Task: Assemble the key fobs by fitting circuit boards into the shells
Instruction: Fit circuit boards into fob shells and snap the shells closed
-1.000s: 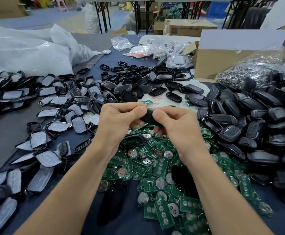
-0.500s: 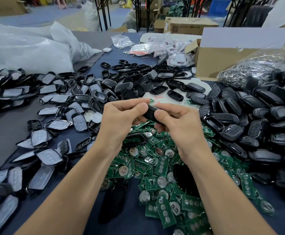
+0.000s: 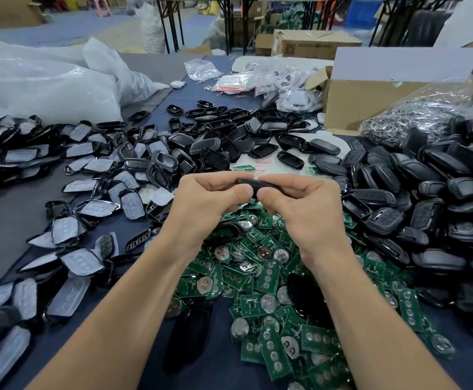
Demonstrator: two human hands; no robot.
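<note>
Tabletop (image 3: 4, 226) fills our view, with white plastic bags (image 3: 41, 88) heaped at ten o'clock and an open cardboard box (image 3: 370, 102) at one o'clock. Black shells (image 3: 426, 192) are piled from twelve round to four o'clock, film-backed halves (image 3: 83, 260) lie scattered at nine, and green circuit boards (image 3: 269, 280) form a loose heap at six, under our wrists. At the centre our left hand (image 3: 201, 204) and right hand (image 3: 308, 209) meet thumb to thumb, both clamped on one black key fob (image 3: 253, 183) held in the air above the boards. Compared with a second ago, we have lifted the fob a little toward twelve o'clock and turned it, so it now shows edge-on as a thin dark bar, with the fingers of both hands curled over its top and the thumbs pressing from below. We read that as the squeeze that snaps the casing shut around a board, so this fob looks close to finished. We cannot see a board inside it, nor whether the seam has closed all round. The heaps suggest many more fobs remain.
</note>
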